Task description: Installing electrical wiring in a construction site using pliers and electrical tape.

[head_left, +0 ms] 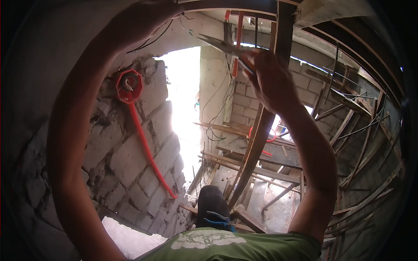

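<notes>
At the top edge, my left hand [159, 16] is raised with fingers curled beside thin wires [163, 31]; what they grip is unclear. My right hand [272, 82] grips long-nose pliers [215, 42], whose jaws point up-left toward a short wire [188, 29] near my left hand. Below the left hand, a red octagonal junction box [135, 93], with wire ends inside, is fixed on a rough block wall. A red corrugated conduit [148, 148] runs down from it.
Timber posts [281, 39] and beams surround me, with loose planks and rods [278, 182] below. A bright opening [183, 82] separates the broken wall [109, 143] from a concrete column [211, 91] with hanging cables. My leg [209, 198] is at bottom centre, beside a blue-handled tool [220, 219].
</notes>
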`<state>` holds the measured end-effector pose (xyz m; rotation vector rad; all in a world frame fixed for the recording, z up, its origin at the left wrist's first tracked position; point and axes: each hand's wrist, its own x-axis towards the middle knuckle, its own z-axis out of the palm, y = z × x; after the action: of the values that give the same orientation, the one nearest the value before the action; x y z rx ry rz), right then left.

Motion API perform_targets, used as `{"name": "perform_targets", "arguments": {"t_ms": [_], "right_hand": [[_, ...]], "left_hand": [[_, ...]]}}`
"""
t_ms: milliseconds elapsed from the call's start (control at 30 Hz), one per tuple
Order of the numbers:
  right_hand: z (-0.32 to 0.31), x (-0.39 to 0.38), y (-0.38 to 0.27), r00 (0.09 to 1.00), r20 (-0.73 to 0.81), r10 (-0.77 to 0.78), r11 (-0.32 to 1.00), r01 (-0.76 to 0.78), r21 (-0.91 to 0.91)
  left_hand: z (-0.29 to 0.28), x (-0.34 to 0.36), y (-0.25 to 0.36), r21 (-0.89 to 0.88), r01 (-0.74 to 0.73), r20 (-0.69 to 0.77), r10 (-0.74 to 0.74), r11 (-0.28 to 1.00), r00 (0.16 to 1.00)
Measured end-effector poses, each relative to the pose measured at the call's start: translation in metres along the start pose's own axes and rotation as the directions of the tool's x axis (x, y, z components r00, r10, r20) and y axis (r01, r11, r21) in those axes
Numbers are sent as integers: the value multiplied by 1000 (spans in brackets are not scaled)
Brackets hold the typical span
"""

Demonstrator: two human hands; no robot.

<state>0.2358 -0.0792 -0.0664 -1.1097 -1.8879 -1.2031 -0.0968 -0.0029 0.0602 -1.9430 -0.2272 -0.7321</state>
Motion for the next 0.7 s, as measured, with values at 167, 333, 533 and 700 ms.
{"name": "perform_targets", "arguments": {"t_ms": [167, 333, 533, 700], "right_hand": [[-12, 21, 5, 956, -247, -157, 912, 44, -407], [-24, 31, 3, 950, -205, -234, 836, 89, -541], [-27, 40, -12, 943, -204, -261, 866, 136, -481], [-23, 44, -19, 962, -155, -227, 861, 124, -493]], "left_hand": [[-11, -1, 9, 166, -87, 44, 81, 982, 996], [-24, 16, 29, 255, -31, 348, -62, 966, 936], [-21, 22, 31, 298, -29, 414, -102, 954, 904], [-22, 30, 38, 240, 50, 505, -169, 970, 847]]}}
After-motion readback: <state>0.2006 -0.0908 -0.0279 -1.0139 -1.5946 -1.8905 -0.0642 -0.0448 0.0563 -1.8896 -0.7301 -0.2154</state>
